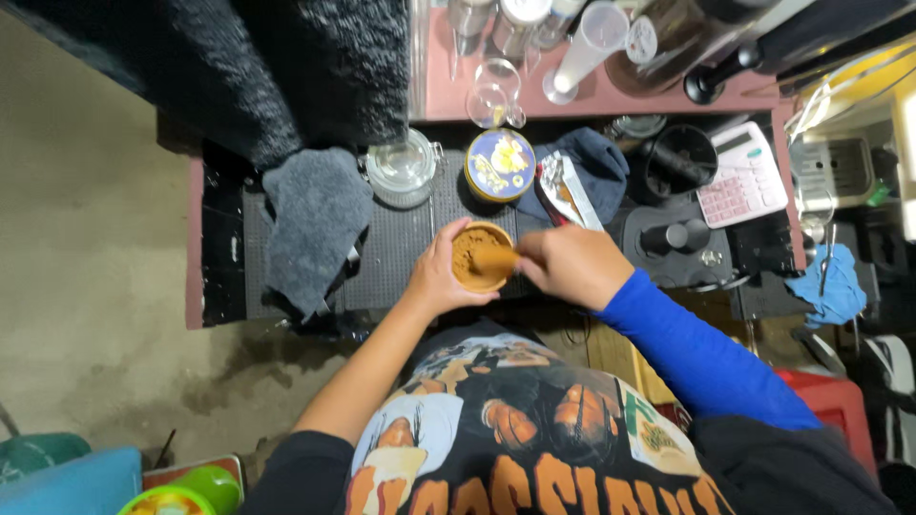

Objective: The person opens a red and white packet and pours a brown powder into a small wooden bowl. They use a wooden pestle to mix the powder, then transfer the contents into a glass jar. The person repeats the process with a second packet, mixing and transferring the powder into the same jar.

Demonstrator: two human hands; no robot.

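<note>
My left hand (437,277) wraps around a small round container (474,250) full of orange-brown powder, held over the black mat. My right hand (572,263), in a blue sleeve, grips a small wooden scoop or spoon (496,258) whose end rests in the powder. The scoop's handle is hidden inside my fist. Just beyond the container lies a round blue lid (499,164) with a yellow pattern.
A grey cloth (315,224) lies at the mat's left, a clear glass jar (403,168) beside it. A foil packet (563,189) rests on a dark cloth. A black grinder (679,162), a calculator (744,175), and glass vessels on a pink shelf (611,95) stand behind.
</note>
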